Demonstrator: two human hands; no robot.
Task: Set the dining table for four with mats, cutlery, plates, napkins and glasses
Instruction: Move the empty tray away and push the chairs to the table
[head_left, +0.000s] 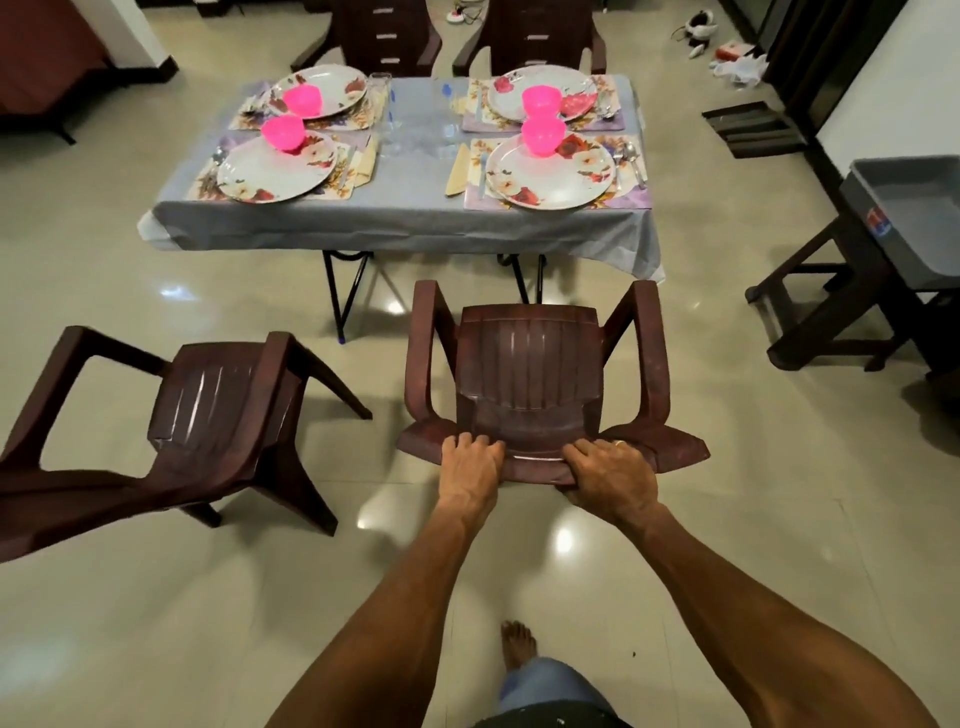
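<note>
left hand (470, 467): fingers curled over the top edge of the backrest of the near chair (530, 379), clamped on its left part.
right hand (608, 475): fingers wrapped over the same top edge, clamped on its right part; a ring shows on one finger.
near chair: dark brown plastic armchair, seen from behind and above, facing the table, standing on the floor (675, 545) just short of the table's near edge.
table (395, 218): covered by a grey-blue cloth, folding black legs visible beneath; beyond the near chair, in the upper middle of the view.
mats: four floral mats, two on the left half, two on the right; near-right mat (478, 195) reaches close to the near edge.
plates: one flowered plate on each mat; near-left plate (275, 174), near-right plate (550, 176), far-left plate (332, 88), far-right plate (509, 96).
bowls: one pink bowl on each plate; near-right bowl (542, 134).
cutlery: spoons (628, 153) lie right of the near-right plate; other pieces too small to tell.
napkin (460, 169): folded, pale yellow, left of the near-right plate.
glasses (380, 88): clear, standing along the table's middle strip; count cannot be told.
second chair (208, 410): same type, left of the near chair, turned at an angle.
far chairs: two at the far side of the table, left one (382, 31).
grey tub (914, 208): on a dark stool at the right edge.
foot (517, 644): bare, on the floor below the arms.
</note>
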